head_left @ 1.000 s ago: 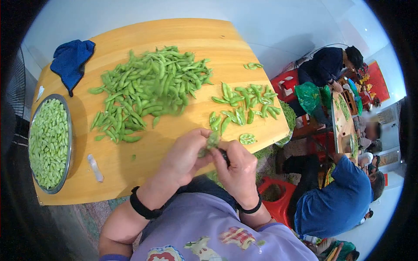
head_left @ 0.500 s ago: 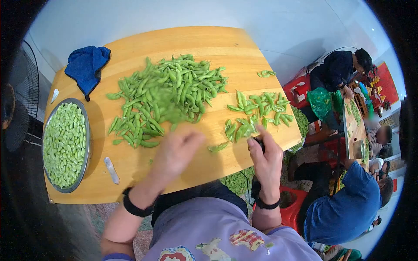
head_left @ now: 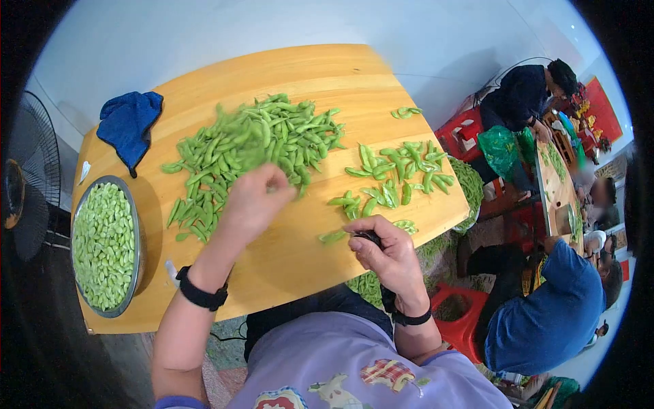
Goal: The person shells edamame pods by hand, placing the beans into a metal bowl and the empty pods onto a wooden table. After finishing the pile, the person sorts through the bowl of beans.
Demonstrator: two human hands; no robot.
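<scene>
My left hand (head_left: pixel 253 204) hovers at the near edge of a heap of green bean pods (head_left: pixel 286 133), its fingers curled together; whether a pod is in them is hidden. Part of the heap beyond it is smeared by motion. Closed around a small black object (head_left: pixel 368 236), my right hand (head_left: pixel 390 258) is over the table's near edge. Just left of its fingertips lies a blurred green pod (head_left: pixel 332 237). Several opened-looking pods (head_left: pixel 402 163) are scattered beyond that hand. At the left, a metal bowl (head_left: pixel 139 255) is filled with shelled green beans (head_left: pixel 102 245).
A blue cloth (head_left: pixel 129 126) lies at the wooden table's (head_left: pixel 286 259) far left corner. A fan (head_left: pixel 30 177) stands left of the table. To the right are a red stool (head_left: pixel 460 313), a sack of pods (head_left: pixel 469 194) and people seated at another table (head_left: pixel 555 184).
My left hand has moved up and left to the pod heap. My right hand has drawn down and left from the scattered pods, still gripping the black object. The whole view has shifted slightly.
</scene>
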